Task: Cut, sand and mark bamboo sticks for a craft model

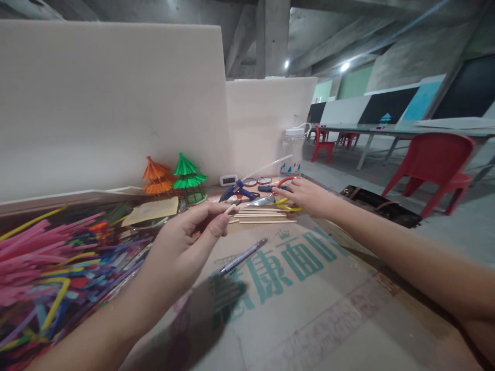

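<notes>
My left hand (193, 232) is closed in a pinch on a short pale wooden stick (231, 208), whose end shows past the fingertips. Farther back, my right hand (303, 196) is closed at a red-handled tool (285, 181); its working end is partly hidden. Beside those fingers lie a yellow-handled tool (292, 207) and a silver metal piece (261, 200). Several thin wooden sticks (266, 221) rest in rows between the hands. Nearer to me, a pen (243, 256) lies slanted on the printed cardboard (309, 288).
A blue glue gun (240, 191) with a glue stick, a small timer (228, 180) and a clear bottle (292, 152) stand behind. Orange (157, 178) and green (188, 175) tiered models are at back left. Colourful strips (46, 278) fill the left. A red chair (433, 159) stands right.
</notes>
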### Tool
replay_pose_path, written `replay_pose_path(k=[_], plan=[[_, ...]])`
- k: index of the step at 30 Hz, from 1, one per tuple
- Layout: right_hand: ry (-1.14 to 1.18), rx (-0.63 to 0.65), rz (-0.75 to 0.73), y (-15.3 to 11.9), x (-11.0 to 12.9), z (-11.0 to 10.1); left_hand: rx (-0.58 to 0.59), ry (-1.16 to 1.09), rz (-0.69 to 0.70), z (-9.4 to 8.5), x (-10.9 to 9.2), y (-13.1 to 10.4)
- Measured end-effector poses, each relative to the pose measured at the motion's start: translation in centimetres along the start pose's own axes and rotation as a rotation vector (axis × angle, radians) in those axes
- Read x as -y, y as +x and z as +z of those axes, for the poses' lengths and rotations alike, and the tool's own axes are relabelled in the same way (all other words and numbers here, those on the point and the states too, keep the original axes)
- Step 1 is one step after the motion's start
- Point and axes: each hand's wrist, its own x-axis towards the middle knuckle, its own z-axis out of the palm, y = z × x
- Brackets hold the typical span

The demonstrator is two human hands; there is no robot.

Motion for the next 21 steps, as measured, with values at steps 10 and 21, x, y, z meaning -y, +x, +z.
replay_pose_path(k=[10, 21], plan=[[0.383, -0.209, 0.203, 1.1, 1.8, -1.2, 0.013, -0.029, -0.027, -0.1, 0.1, 0.0], [1.019, -0.100, 0.183, -0.5, 14.4, -5.9, -0.007, -0.098, -0.074, 0.3, 0.3, -0.5]])
